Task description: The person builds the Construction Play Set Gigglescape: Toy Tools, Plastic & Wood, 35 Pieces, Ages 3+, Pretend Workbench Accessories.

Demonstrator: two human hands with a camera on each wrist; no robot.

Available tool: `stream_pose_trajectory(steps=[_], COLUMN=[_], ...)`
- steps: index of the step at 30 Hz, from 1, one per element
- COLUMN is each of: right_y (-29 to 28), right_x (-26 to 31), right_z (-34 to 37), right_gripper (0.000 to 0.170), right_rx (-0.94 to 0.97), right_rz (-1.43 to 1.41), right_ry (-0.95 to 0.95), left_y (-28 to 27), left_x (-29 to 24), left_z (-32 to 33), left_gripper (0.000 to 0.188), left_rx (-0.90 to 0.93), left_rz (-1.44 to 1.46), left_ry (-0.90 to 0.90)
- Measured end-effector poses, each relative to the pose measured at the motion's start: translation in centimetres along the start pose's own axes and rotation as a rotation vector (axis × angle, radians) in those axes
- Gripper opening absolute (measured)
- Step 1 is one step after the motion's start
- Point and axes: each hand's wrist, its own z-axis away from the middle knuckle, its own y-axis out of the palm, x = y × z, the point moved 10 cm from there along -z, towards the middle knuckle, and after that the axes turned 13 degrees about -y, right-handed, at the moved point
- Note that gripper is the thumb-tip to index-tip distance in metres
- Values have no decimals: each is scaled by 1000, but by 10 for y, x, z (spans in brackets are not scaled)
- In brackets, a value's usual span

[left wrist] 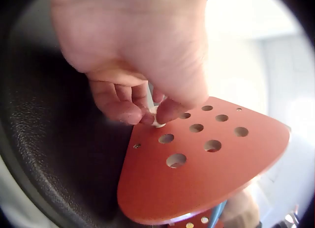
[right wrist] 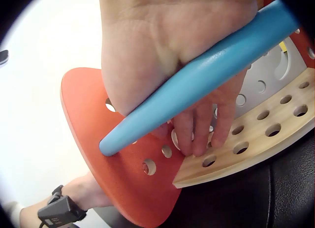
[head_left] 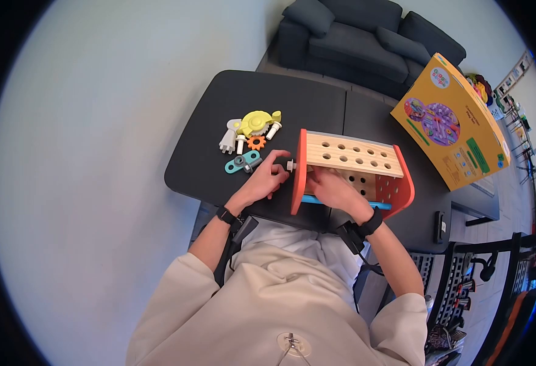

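A wooden toy toolbox (head_left: 347,152) has red end panels with holes and a blue rod (right wrist: 197,75) as its handle. My left hand (head_left: 266,177) is outside the left red panel (left wrist: 211,174). Its thumb and fingertips pinch a small white bolt (head_left: 291,165) at that panel, partly hidden by fingers in the left wrist view. My right hand (head_left: 335,189) reaches inside the box, behind the blue rod. Its fingers (right wrist: 202,124) point down beside the inner face of the same panel, close over the holed wooden slat (right wrist: 270,129). I cannot tell whether its fingertips hold something.
Left of the box lie a yellow toy saw piece (head_left: 255,124), a pale grey claw-like piece (head_left: 228,139), white bolts (head_left: 273,130), an orange gear (head_left: 256,143) and a teal strip (head_left: 234,166). A yellow carton (head_left: 450,122) stands at the right. Behind the table (head_left: 304,97) is a sofa (head_left: 365,52).
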Motion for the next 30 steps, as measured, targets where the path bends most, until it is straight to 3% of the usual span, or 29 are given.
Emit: stream_pose_trajectory(steps=[2, 5, 7, 11, 13, 22, 30], right_y=[1, 2, 3, 3, 5, 3, 8], right_x=[-2, -7, -7, -4, -5, -5, -9], right_z=[0, 0, 0, 0, 0, -1, 0], right_gripper=[32, 31, 31, 31, 30, 29, 29], right_rx=[0, -9, 5, 3, 36, 2, 43], right_rz=[-25, -21, -39, -54, -42, -35, -92], right_ry=[28, 29, 37, 20, 47, 17, 68], left_y=[0, -4, 0, 0, 0, 1, 2], left_x=[1, 12, 16, 14, -2, 14, 1], left_z=[-1, -10, -12, -13, -1, -10, -1], left_gripper=[40, 33, 32, 38, 37, 31, 34], left_rx=[7, -45, -33, -5, 5, 4, -18], left_rz=[49, 55, -66, -85, -103, -64, -1], left_ry=[9, -140, -176, -102, 20, -177, -66])
